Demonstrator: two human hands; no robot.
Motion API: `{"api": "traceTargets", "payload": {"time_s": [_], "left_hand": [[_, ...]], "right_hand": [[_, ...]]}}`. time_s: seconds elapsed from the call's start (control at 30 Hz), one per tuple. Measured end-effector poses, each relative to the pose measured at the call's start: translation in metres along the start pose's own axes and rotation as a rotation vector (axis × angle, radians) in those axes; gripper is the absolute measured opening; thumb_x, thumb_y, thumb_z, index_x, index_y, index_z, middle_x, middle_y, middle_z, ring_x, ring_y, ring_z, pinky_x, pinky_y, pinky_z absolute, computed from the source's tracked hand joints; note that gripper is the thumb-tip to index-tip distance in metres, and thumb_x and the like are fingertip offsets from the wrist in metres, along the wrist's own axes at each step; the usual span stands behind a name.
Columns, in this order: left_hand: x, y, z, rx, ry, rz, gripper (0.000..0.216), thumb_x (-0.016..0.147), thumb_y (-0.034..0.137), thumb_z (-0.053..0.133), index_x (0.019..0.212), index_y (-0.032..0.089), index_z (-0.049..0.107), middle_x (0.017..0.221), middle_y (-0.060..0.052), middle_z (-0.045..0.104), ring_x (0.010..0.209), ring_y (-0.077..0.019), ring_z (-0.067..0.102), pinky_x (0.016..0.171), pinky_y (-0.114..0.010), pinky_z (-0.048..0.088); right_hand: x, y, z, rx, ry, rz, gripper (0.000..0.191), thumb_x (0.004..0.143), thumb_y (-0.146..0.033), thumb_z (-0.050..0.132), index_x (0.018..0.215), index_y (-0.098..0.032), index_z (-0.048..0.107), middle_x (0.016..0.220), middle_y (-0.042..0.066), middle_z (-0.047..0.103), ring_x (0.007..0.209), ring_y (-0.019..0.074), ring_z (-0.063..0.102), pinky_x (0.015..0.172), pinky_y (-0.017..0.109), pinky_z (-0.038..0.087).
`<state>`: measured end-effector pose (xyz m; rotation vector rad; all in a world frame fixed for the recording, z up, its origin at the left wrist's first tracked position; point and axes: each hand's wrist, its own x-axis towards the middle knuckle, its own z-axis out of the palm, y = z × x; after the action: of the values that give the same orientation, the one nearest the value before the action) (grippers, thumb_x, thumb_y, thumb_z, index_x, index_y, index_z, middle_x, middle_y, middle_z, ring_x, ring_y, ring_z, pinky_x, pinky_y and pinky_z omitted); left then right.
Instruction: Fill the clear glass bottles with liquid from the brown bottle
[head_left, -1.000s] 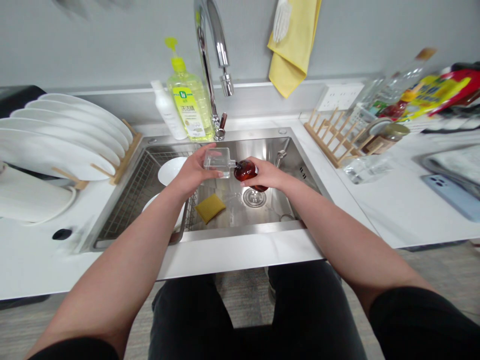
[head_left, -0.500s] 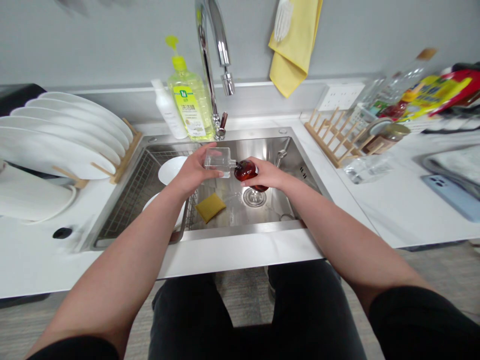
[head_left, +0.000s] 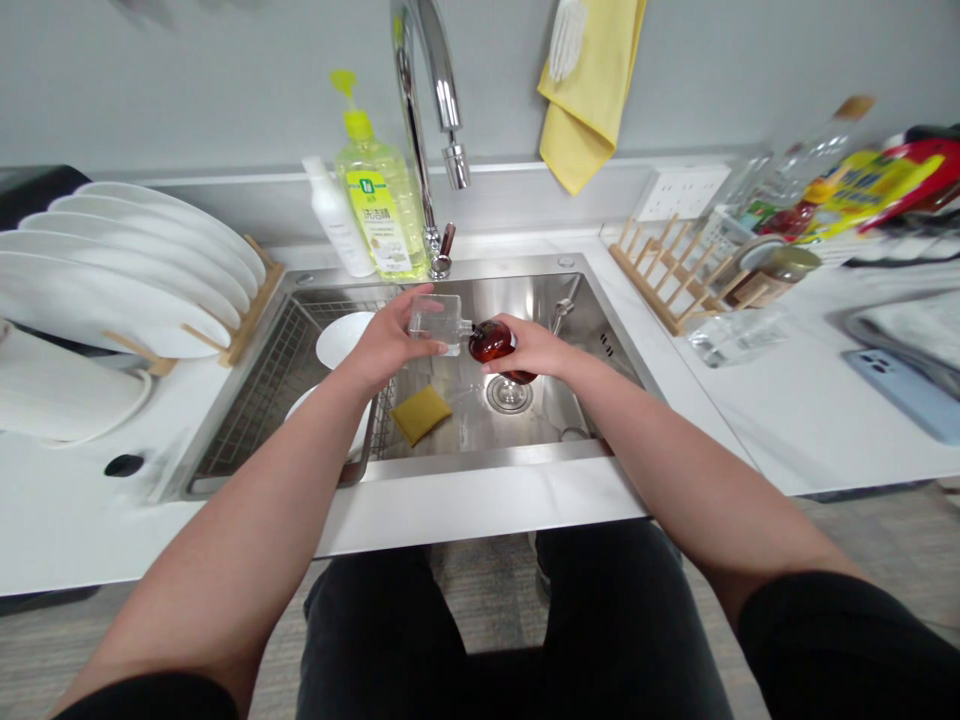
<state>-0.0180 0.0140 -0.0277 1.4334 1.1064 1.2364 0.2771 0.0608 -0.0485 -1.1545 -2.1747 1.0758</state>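
Observation:
Over the sink (head_left: 480,462), my left hand (head_left: 391,345) grips a clear, square-sided bottle (head_left: 436,320) lying on its side, its neck pointing right. My right hand (head_left: 529,350) is closed around a dark red-brown bottle (head_left: 491,342), tilted toward the left. The two bottle mouths meet or nearly meet between my hands; whether liquid passes between them I cannot tell. Below them on the sink floor lies a yellow sponge (head_left: 421,414), left of the drain (head_left: 510,396). White dishes (head_left: 343,340) sit in the wire basket at the sink's left, partly behind my left forearm.
The faucet (head_left: 450,120) arches above the sink's back edge, beside a yellow-green dish soap bottle (head_left: 384,210) and a white bottle (head_left: 335,220). White plates (head_left: 127,270) stand in a rack on the left. At right are a wooden rack (head_left: 667,275), a jar (head_left: 780,275) and a phone (head_left: 907,390).

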Motion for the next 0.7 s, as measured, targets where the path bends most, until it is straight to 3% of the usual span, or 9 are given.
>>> {"api": "traceTargets", "payload": {"time_s": [0.7], "left_hand": [[-0.0006,0.0019,-0.0001,0.078,0.024,-0.008,0.114,0.054,0.028,0.109,0.160,0.024,0.068,0.145,-0.012,0.076,0.128,-0.0356,0.074,0.110,-0.055,0.062]], "right_hand": [[0.0018,0.0028,0.0008,0.013,0.007,-0.025,0.068,0.071,-0.046,0.104,0.129,-0.027,0.073,0.121,0.005,0.086,0.117,0.0364,0.081,0.110,0.052,0.060]]}}
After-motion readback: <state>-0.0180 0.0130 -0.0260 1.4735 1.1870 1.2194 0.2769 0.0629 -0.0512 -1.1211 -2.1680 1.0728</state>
